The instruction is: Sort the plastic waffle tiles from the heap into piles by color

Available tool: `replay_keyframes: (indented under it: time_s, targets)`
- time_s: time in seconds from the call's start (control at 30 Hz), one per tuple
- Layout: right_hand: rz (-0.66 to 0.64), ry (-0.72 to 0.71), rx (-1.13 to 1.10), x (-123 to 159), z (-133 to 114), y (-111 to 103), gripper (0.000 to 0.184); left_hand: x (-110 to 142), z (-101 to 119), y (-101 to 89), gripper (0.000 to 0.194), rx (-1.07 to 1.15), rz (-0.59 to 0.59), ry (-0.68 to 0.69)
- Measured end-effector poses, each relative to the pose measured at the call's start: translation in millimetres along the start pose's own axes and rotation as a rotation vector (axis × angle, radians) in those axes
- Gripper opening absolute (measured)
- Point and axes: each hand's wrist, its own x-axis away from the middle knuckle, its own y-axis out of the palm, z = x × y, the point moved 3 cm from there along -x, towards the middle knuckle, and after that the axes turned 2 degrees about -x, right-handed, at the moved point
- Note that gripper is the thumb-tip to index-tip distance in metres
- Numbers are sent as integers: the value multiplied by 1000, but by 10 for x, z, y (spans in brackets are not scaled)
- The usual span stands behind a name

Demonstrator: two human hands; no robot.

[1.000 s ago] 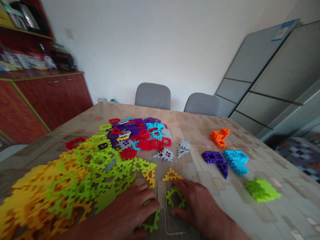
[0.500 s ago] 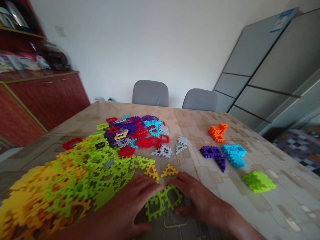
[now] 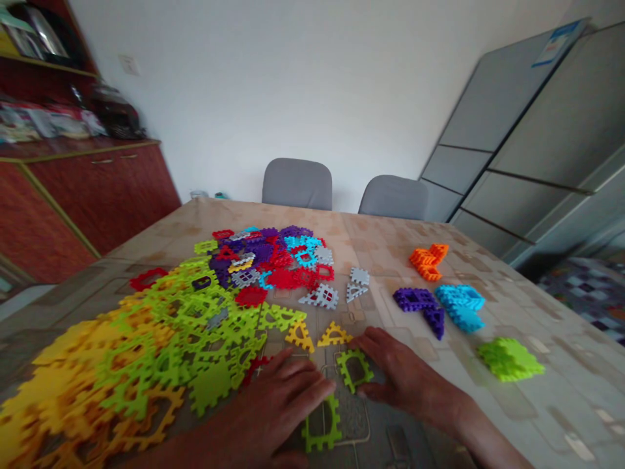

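Observation:
My left hand point(image 3: 288, 404) is low in the middle, its fingers bent over the upper left part of a green frame-shaped building piece point(image 3: 336, 423) with toothed edges. My left thumb is partly out of view at the bottom. Just to the right, my right hand point(image 3: 395, 368) grips a second green frame piece point(image 3: 370, 376) by its right side, thumb below and fingers above. The two green pieces are apart. Beyond them lie two yellow triangular pieces, one point(image 3: 299, 335) left and one point(image 3: 334, 334) right. A red piece point(image 3: 254, 371) peeks out behind my left hand.
A wide heap of green pieces point(image 3: 209, 387), yellow pieces point(image 3: 63, 358) and red pieces point(image 3: 288, 279) spreads over the left. On the right stand an orange stack point(image 3: 427, 262), a purple stack point(image 3: 420, 301), a blue stack point(image 3: 461, 306) and a green stack point(image 3: 510, 358). Two chairs point(image 3: 297, 184) stand behind the table.
The two green frame pieces, side by side before, are now separated. The left one has moved nearer to me, the right one a little up and right with my right hand.

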Motion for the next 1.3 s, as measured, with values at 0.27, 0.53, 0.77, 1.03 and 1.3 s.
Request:
replay_keyframes:
  time_s: [0.27, 0.53, 0.77, 1.03, 1.3]
  targets:
    - [8, -17, 3, 17, -18, -38, 49, 4, -204, -4, 57, -203, 134, -81]
    - [36, -22, 36, -6, -21, -58, 42, -12, -141, 106, 67, -81, 53, -5]
    - [61, -76, -47, 18, -346, 45, 46, 168, -466, -161, 63, -97, 176, 27]
    - [-27, -74, 8, 35, -623, 170, 48, 230, -583, -307, 49, -89, 201, 40]
    - [303, 130, 131, 44, -232, -126, 36, 35, -47, -176, 66, -50, 86, 314]
